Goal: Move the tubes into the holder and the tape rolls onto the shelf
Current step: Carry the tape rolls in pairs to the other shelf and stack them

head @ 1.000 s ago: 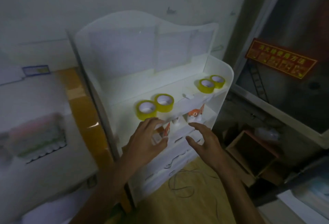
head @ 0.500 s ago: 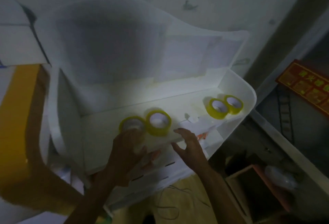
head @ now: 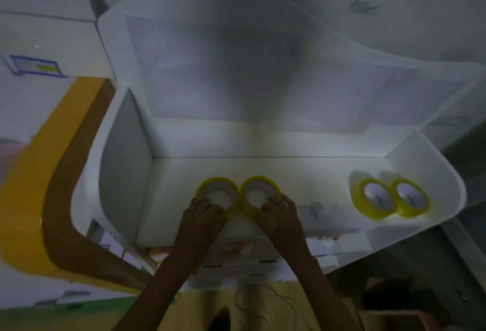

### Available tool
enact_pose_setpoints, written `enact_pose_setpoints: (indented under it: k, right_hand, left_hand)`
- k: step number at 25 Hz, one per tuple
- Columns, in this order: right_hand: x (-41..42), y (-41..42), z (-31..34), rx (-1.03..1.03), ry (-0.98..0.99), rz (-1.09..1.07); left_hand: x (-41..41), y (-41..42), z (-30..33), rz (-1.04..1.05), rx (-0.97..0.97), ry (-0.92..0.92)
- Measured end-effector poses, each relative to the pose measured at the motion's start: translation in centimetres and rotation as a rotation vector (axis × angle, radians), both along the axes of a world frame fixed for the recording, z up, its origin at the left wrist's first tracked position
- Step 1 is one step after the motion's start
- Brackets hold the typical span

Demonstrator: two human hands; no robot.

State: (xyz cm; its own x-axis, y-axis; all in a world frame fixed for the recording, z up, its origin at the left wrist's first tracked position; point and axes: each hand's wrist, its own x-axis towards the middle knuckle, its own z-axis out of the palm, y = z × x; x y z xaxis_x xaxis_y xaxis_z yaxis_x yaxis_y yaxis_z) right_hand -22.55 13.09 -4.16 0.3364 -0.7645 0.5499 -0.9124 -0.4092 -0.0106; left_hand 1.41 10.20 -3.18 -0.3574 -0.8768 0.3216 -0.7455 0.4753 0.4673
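Observation:
Two yellow tape rolls lie side by side on the white shelf (head: 302, 172). My left hand (head: 201, 216) grips the near rim of the left tape roll (head: 214, 186). My right hand (head: 280, 215) grips the near rim of the right tape roll (head: 260, 184). Another pair of yellow tape rolls (head: 391, 197) lies at the shelf's right end, untouched. Below the shelf's front edge, orange and white tubes (head: 239, 246) show between my forearms, mostly hidden.
The white rack has a tall curved back panel (head: 236, 54) and side walls. A yellow and brown band (head: 52, 199) curves along the left. A small clear piece (head: 313, 208) lies on the shelf near my right hand. Loose wires (head: 263, 301) hang below.
My view has moved closer and above the shelf. Both hands rose from the lower tier to the two middle tape rolls and now grip them, one each.

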Motion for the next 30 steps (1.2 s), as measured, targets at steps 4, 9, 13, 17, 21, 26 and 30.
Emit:
enact_pose_setpoints:
  k: [4,9,13,17,21,26,30]
  right_hand:
    - [-0.3,-0.3,0.7,-0.023,-0.048,0.017]
    - [-2.2,0.3,2.5,0.113,-0.25,0.044]
    - [-2.8,1.5,5.4,0.248,-0.677,0.051]
    - [0.2,2.3,9.1,0.371,-0.717,0.222]
    - [5.7,4.0,13.0,0.408,-0.758,0.411]
    - [14.5,5.9,16.7,0.463,-0.76,0.672]
    - [23.5,7.0,17.5,0.486,-0.734,0.8]
  left_hand:
    - [-0.3,0.5,0.4,0.027,-0.031,-0.042]
    - [-0.3,3.0,1.6,0.198,-0.036,0.092]
    - [-0.3,6.6,5.0,0.246,-0.149,0.13]
    - [1.9,11.2,9.0,0.308,-0.237,0.151]
    - [5.6,15.9,12.9,0.455,-0.342,0.117]
    - [13.4,21.3,14.9,0.678,-0.425,0.053]
    - [21.7,24.5,14.6,0.811,-0.451,0.028]
